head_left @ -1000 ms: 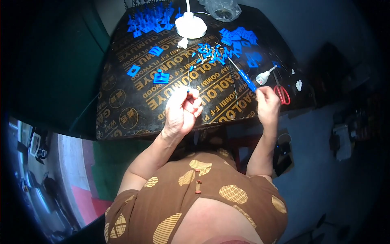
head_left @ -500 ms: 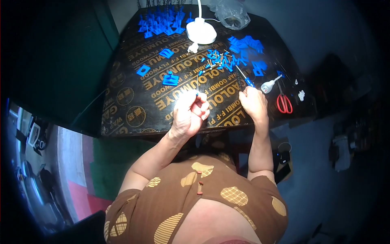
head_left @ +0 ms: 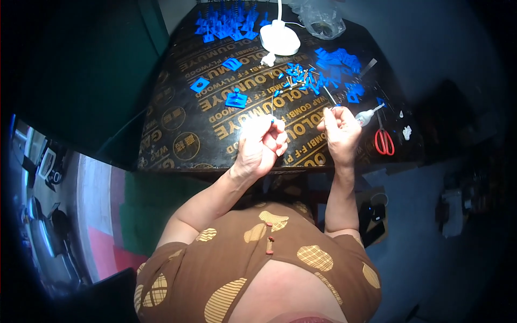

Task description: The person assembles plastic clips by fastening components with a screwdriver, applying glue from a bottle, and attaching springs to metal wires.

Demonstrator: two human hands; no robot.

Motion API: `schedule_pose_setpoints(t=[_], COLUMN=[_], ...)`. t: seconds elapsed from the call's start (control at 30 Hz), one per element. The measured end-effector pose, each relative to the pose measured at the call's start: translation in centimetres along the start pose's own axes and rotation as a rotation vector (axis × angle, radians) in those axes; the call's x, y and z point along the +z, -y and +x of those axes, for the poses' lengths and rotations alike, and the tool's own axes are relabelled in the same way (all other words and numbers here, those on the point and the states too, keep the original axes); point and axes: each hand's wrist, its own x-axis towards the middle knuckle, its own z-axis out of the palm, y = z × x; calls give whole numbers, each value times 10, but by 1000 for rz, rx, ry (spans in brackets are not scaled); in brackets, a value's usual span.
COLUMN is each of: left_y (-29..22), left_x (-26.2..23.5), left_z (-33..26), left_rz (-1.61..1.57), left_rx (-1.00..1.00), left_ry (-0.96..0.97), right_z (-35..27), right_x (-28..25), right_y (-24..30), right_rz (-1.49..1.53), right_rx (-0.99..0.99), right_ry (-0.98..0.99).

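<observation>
One small blue part (head_left: 273, 121) pinched in left hand (head_left: 261, 146) fingertips, over near edge of dark printed table (head_left: 177, 116). Thin rod (head_left: 330, 98) gripped in closed right hand (head_left: 339, 129), right of the left hand. Beyond: loose blue pieces (head_left: 334, 67), white lamp base (head_left: 279, 39). Far right: red scissors (head_left: 383, 141).

Dark printed plywood table (head_left: 177, 116), blue plastic parts (head_left: 334, 64), white lamp base (head_left: 279, 40), red scissors (head_left: 383, 141)
</observation>
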Motion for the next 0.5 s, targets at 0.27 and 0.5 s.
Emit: schedule_pose_setpoints(t=[0.27,0.5], left_y=[-2,-2], left_x=[-1,5], left_z=[-3,-4], left_rz=[45,-47], left_rx=[-1,-33], left_ry=[32,-84], right_z=[-12,-19], right_x=[35,43], right_y=[7,13], right_rz=[400,306], right_rx=[-176,-349], right_ry=[44,24])
